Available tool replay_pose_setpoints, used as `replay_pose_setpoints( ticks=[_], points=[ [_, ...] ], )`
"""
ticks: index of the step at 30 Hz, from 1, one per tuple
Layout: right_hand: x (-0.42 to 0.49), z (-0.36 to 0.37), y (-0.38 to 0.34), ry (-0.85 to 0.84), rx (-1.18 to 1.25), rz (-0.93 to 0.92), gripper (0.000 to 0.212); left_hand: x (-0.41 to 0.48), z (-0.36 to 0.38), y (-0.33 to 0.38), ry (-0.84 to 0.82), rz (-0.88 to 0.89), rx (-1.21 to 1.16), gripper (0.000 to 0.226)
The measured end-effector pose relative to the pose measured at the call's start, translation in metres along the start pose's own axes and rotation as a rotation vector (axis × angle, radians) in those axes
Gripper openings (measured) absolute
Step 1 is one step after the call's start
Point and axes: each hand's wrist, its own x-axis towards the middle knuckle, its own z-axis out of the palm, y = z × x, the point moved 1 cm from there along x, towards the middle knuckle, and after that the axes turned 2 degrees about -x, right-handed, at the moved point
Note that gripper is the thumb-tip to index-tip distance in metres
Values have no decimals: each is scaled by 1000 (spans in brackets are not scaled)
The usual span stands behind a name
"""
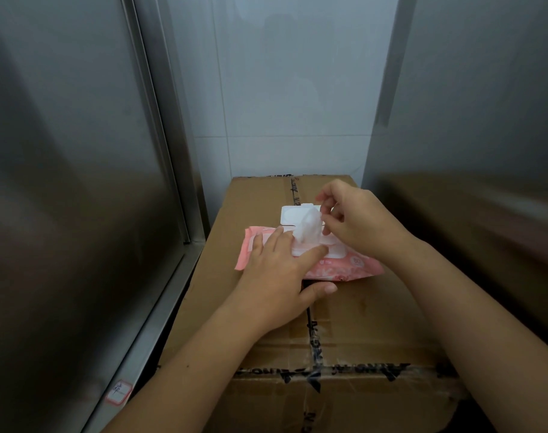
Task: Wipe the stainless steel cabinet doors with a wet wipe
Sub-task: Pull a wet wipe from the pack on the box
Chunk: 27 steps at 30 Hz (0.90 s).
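Note:
A pink wet-wipe pack (pixel 344 267) lies on a taped cardboard box (pixel 360 323), its white flip lid (pixel 294 214) standing open. My left hand (pixel 276 276) presses flat on the pack with straight fingers. My right hand (pixel 357 217) pinches a white wet wipe (pixel 307 229) that sticks up out of the opening. A stainless steel cabinet door (pixel 70 182) fills the left side, and another steel surface (pixel 485 120) stands at the right.
White wall tiles (pixel 282 89) close the gap behind the box. A steel frame and ledge (pixel 173 270) run along the left door's edge. A small red-bordered label (pixel 118 391) sits low on the left cabinet.

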Motion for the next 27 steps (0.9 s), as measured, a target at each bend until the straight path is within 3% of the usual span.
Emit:
replay_pose_setpoints(
  ticks=[3,7,10,16,21,27],
  points=[
    [-1,-1,1,27,9,-12,25,0,0,2,9,-3,-6,84],
    [1,-3,-3,43,-30,-33,26,1,-1,1,-7,-9,9,63],
    [4,-7,-8,52,-97,-56,27,1,0,1,-3,-4,3,62],
    [10,-12,-15,95,-121,-92,27,4,3,-2,2,8,-19,86],
    [20,-40,-19,384,-59,-158,21,3,5,1,-19,-17,10,84],
    [25,-41,-9,324,-153,-220,19,0,3,1,72,-8,19,96]
  ],
)
